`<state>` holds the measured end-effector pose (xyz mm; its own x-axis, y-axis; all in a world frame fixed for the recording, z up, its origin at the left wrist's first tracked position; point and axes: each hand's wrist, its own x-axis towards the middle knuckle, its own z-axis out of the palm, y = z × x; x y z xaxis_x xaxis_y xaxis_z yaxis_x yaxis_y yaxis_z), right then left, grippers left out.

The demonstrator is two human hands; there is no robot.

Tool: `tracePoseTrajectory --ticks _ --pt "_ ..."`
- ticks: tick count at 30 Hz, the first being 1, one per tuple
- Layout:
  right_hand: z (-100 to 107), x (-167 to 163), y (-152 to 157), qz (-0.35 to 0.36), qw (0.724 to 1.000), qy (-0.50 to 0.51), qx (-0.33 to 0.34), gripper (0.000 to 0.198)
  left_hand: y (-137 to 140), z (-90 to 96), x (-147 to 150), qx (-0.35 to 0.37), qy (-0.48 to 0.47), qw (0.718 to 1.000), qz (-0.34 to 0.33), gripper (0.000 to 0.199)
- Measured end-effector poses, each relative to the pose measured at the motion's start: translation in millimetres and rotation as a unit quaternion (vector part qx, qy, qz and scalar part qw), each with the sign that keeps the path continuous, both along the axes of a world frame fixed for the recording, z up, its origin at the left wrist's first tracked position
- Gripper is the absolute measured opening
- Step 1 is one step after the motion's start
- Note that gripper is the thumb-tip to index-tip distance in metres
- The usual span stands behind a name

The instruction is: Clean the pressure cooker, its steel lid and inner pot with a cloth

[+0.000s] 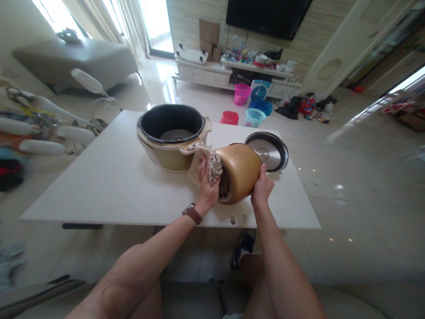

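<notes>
A gold inner pot (pixel 244 170) lies tilted on its side above the white table, its dark-ringed base turned toward the left. My right hand (pixel 263 184) grips it by the rim on the right. In my left hand (pixel 208 184) is a patterned cloth (pixel 214 167), pressed against the edge of the pot's base. Just behind and to the left stands the cooker body (pixel 166 155), lidless, with a dark interior. A round metal lid (pixel 272 153) with a black rim rests on the table beyond the pot, its inner side up.
The white table (pixel 99 186) spans the space in front of me. A red bin (pixel 229 118) and a light blue basket (pixel 255 117) stand on the floor past its far edge. White lamp arms (pixel 59 110) reach in from the left. A cluttered TV cabinet (pixel 212 76) lines the far wall.
</notes>
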<state>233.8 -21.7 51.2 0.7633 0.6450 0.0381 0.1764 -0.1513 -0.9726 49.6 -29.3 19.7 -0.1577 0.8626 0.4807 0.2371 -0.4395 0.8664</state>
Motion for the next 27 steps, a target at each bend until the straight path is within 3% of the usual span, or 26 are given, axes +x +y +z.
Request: tracePoseTrajectory --ticks 4,8,13,17,23,27 --pt "-2.1 -5.1 -0.1 0.009 1.0 -0.012 0.016 0.064 -1.9 2.3 -4.4 0.019 0.003 1.0 -0.011 0.067" --pt "-3.6 -5.6 2.2 0.0 1.0 -0.013 0.018 0.066 -18.8 0.9 2.6 0.067 0.065 0.995 -0.026 0.069" --pt "-7.8 4.4 6.0 -0.028 0.999 0.027 0.008 0.064 -42.8 -11.6 9.6 0.121 0.202 0.965 -0.111 0.072" --pt "-13.1 14.5 6.3 -0.05 0.996 0.075 0.004 0.06 -45.0 -22.7 8.7 0.148 0.241 0.948 -0.149 0.074" --pt "-10.7 12.0 4.3 -0.074 0.993 0.094 0.013 0.059 -26.2 -26.5 11.8 0.006 0.111 0.991 -0.074 0.067" --pt "-5.7 2.8 3.9 -0.069 0.995 0.075 0.015 0.059 -6.9 -33.5 12.8 -0.054 -0.014 0.998 -0.006 0.071"
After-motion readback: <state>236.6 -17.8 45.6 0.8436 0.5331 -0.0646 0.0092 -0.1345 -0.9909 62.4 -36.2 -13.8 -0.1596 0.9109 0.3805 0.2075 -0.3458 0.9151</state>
